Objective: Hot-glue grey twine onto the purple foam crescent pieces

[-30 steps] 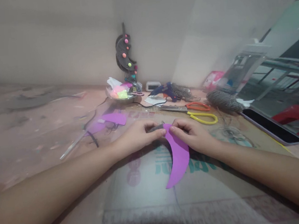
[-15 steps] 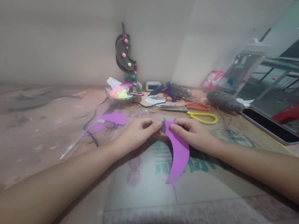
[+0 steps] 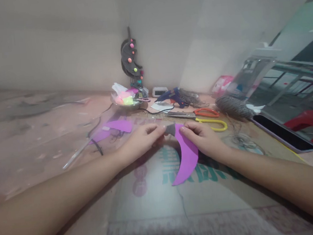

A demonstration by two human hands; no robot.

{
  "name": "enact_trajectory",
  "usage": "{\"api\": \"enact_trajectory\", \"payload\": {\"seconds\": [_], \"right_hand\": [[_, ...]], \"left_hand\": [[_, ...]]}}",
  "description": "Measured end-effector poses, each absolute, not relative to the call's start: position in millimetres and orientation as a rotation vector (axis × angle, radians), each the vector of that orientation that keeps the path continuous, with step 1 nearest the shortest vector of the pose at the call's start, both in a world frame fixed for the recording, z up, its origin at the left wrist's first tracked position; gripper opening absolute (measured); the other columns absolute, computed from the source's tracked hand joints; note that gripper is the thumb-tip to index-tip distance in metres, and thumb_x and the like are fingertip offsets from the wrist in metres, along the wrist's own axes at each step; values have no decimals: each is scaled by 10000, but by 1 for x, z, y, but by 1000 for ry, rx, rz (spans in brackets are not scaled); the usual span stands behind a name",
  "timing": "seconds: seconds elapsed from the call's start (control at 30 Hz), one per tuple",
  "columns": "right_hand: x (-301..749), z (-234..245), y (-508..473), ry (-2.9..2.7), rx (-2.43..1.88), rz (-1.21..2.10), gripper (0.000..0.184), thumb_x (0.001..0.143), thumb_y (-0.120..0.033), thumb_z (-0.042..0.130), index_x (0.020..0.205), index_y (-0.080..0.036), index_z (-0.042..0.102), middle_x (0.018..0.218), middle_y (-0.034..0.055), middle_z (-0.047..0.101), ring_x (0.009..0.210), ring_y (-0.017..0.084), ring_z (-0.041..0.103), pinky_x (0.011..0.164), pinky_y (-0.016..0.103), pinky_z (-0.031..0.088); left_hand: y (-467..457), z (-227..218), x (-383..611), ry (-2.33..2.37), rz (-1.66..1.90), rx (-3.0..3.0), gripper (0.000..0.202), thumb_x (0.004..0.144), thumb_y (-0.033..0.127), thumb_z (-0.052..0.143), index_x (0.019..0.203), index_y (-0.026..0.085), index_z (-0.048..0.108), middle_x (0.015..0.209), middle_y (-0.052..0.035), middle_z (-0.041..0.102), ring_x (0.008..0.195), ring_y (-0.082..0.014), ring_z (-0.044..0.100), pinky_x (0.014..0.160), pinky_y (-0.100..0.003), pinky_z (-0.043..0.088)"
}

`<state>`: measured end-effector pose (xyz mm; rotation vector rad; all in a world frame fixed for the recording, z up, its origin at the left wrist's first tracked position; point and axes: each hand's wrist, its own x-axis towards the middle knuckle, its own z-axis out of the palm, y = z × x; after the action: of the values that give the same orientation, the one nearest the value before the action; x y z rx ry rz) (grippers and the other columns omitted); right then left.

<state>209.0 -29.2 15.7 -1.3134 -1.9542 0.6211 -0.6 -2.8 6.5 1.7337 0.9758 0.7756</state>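
A purple crescent cut-out (image 3: 188,155), apparently foam sheet or card, hangs above the cardboard with its pointed tip down. My right hand (image 3: 204,137) is closed on its upper right edge, thumb on the front face. A small grey section (image 3: 170,129), like wound yarn, covers the crescent's upper end. My left hand (image 3: 147,136) is closed, its thumb and fingertips pinching the left side of this grey end. The fingers behind the crescent are partly hidden. A thin grey strand (image 3: 181,196) shows on the cardboard below the tip.
Scissors (image 3: 210,119) lie just beyond my right hand, near a blue glue gun (image 3: 172,96) and a grey yarn skein (image 3: 233,106). A phone (image 3: 284,133) rests at right. More purple pieces (image 3: 118,126) and a clear stick (image 3: 75,153) lie left. A bowl (image 3: 127,104) and a decorated grey crescent (image 3: 130,59) stand behind.
My left hand has shifted slightly left, apart from the crescent, and more of the grey end shows between the hands. The crescent's lower tip has risen a little.
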Motion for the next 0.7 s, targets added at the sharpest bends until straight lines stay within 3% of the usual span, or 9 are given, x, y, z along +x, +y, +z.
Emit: {"api": "enact_trajectory", "payload": {"seconds": [0.1, 0.37, 0.7], "right_hand": [[208, 16, -30, -1977, -1308, 605, 343, 886, -395, 450, 615, -190, 408, 590, -36, 373, 559, 100, 371, 506, 238, 298], [208, 15, -28, -2001, -1286, 592, 341, 891, -385, 448, 613, -192, 408, 589, -36, 377, 555, 100, 369, 505, 237, 295], [205, 17, -32, -2104, -1269, 539, 349, 892, -369, 441, 594, -189, 416, 572, -33, 375, 546, 98, 379, 505, 236, 292]], "left_hand": [[-7, 8, -1, 1070, 767, 1799, 373, 829, 515, 534, 751, 162, 626, 665, -9, 623, 570, -118, 523, 499, -213, 368], [-10, 12, -2, 1050, 819, 1911, 329, 860, 451, 509, 800, 166, 663, 657, 8, 602, 559, -105, 486, 502, -211, 344], [-12, 13, -2, 1089, 832, 1912, 309, 857, 388, 489, 663, 163, 574, 574, 23, 544, 512, -101, 439, 501, -218, 328]]}}
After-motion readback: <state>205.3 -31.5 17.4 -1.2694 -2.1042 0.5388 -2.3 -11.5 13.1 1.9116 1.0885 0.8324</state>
